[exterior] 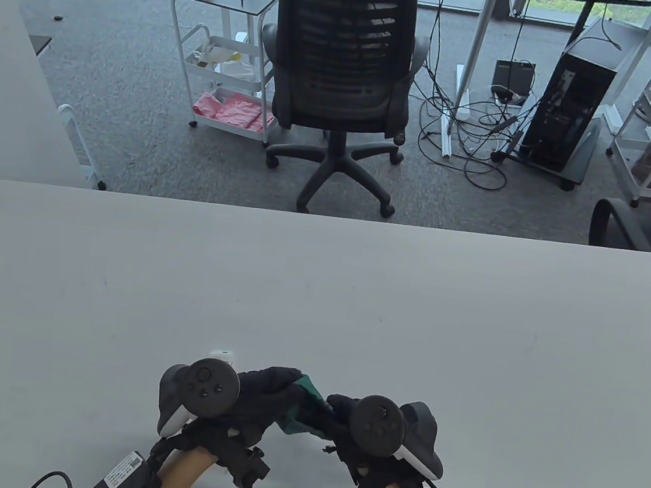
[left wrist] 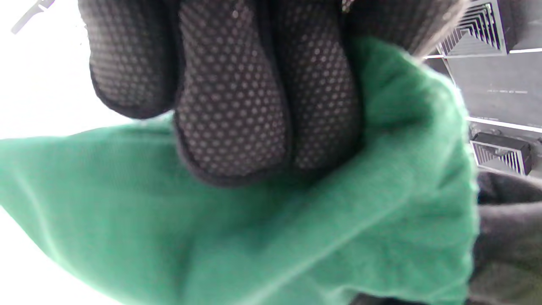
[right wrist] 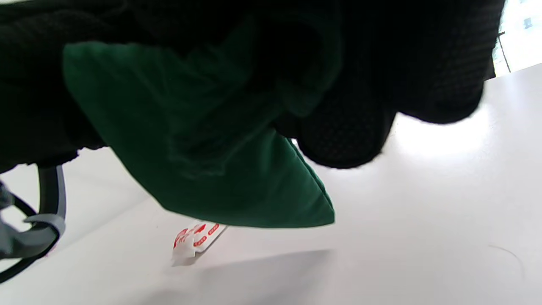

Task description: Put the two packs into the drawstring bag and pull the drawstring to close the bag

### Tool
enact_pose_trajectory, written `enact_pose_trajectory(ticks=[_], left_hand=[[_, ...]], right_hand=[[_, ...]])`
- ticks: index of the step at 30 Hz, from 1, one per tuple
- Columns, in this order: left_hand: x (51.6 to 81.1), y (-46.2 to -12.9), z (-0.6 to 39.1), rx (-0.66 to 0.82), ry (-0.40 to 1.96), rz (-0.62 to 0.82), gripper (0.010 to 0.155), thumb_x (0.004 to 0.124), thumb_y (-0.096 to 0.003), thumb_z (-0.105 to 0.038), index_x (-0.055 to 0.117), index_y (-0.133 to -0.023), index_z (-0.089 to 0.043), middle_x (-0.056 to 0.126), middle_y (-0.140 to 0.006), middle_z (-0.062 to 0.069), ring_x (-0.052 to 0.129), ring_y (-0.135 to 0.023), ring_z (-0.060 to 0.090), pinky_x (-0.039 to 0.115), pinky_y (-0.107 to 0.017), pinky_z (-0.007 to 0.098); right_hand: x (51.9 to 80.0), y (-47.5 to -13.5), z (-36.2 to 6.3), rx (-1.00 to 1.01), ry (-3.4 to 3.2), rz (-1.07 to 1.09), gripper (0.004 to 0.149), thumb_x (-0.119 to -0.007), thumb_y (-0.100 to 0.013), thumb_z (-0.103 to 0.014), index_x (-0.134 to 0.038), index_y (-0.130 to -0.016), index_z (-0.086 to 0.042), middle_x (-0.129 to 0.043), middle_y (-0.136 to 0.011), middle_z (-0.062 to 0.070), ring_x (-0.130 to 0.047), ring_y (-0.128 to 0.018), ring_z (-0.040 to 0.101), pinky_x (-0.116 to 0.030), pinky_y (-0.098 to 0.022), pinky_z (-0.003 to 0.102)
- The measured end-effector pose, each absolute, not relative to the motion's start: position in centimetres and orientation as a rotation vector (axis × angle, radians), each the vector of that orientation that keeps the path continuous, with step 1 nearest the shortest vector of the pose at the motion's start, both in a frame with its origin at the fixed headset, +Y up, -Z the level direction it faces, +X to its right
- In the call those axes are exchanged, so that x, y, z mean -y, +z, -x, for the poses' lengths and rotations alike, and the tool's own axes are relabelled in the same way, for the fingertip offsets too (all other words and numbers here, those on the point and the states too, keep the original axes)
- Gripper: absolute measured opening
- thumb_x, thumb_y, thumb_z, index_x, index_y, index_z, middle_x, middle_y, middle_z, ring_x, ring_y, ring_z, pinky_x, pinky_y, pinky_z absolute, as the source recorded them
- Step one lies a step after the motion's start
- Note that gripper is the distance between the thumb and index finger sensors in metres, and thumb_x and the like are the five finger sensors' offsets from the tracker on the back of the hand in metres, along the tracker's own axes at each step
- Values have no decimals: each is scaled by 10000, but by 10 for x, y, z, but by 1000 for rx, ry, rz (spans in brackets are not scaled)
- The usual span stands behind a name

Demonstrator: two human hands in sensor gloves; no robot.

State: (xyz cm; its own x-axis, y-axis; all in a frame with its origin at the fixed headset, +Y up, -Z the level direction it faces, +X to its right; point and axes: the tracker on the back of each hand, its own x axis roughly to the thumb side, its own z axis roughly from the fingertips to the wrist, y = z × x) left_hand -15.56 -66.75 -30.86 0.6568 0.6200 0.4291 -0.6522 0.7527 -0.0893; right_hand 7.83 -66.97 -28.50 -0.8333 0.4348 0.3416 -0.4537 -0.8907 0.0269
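- Your left hand (exterior: 261, 392) and right hand (exterior: 341, 416) both pinch the green drawstring bag (exterior: 300, 411), held between them, off the table (exterior: 320, 290).
- A pack (right wrist: 194, 241) lies below the bag; the other isn't visible.
- Let either pinch loosen and the mouth may sag shut, blocking loading.

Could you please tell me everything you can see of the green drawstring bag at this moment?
The drawstring bag is soft green cloth, bunched and creased. It is held up off the white table, near its front edge, between both hands: the left hand grips one side with curled fingers, the right hand the other. One lower corner hangs free. Its drawstring and contents are not visible.
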Motion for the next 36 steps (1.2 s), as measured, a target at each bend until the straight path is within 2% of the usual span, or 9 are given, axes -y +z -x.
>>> enact_pose_trajectory(ticks=[4, 7, 11, 13, 17, 21, 25, 36], left_hand=[[657, -307, 158, 511, 467, -213, 461, 795, -499, -515, 893, -809, -188, 1083, -535, -54, 1139, -386, 143, 945, -454, 421], [653, -308, 161, 523, 467, -220, 443, 771, -504, -529, 898, -804, -229, 1080, -547, -64, 1135, -402, 136, 944, -463, 418], [654, -314, 173, 452, 541, -201, 445, 742, -518, -508, 882, -824, -217, 1071, -578, -52, 1131, -432, 153, 933, -481, 434], [656, -320, 184, 337, 484, -206, 471, 727, -524, -505, 851, -868, -209, 1053, -651, -26, 1121, -502, 190, 908, -516, 467], [666, -333, 204, 92, 285, -100, 642, 690, -541, -539, 637, -1055, -157, 850, -959, 163, 970, -785, 395, 767, -621, 616], [691, -343, 208, -35, 212, 125, 754, 671, -547, -577, 463, -1132, -149, 588, -1099, 314, 778, -909, 564, 654, -652, 708], [720, -351, 198, -76, 107, 268, 768, 661, -548, -588, 417, -1144, -169, 500, -1120, 352, 713, -932, 603, 622, -658, 727], [757, -364, 189, -101, -108, 295, 754, 653, -543, -595, 463, -1131, -165, 632, -1067, 352, 814, -884, 561, 690, -635, 694]], right_hand=[[662, -284, -88, 185, 2572, -415, 399, -787, -536, -356, -910, -749, -42, -1027, -539, 131, -1072, -246, 147, -956, -210, 345], [659, -283, -93, 206, 2532, -381, 404, -786, -534, -375, -934, -703, -39, -1040, -466, 109, -1058, -171, 102, -955, -146, 306], [657, -283, -103, 255, 2506, -315, 411, -785, -533, -401, -956, -649, -46, -1047, -391, 80, -1040, -101, 60, -953, -90, 272], [654, -284, -109, 265, 2481, -285, 412, -786, -533, -402, -960, -641, -44, -1047, -380, 78, -1037, -92, 59, -951, -81, 272], [649, -282, -120, 321, 2463, -248, 412, -789, -532, -400, -961, -637, -40, -1047, -371, 77, -1035, -83, 55, -950, -74, 269], [646, -282, -128, 362, 2448, -218, 414, -788, -533, -400, -959, -642, -39, -1046, -376, 80, -1036, -89, 58, -951, -80, 272], [647, -284, -135, 373, 2454, -200, 417, -784, -536, -400, -954, -654, -38, -1045, -393, 87, -1041, -106, 70, -952, -98, 283], [650, -288, -139, 403, 2517, -162, 416, -782, -534, -402, -952, -658, -43, -1043, -399, 85, -1040, -111, 73, -951, -106, 287]])
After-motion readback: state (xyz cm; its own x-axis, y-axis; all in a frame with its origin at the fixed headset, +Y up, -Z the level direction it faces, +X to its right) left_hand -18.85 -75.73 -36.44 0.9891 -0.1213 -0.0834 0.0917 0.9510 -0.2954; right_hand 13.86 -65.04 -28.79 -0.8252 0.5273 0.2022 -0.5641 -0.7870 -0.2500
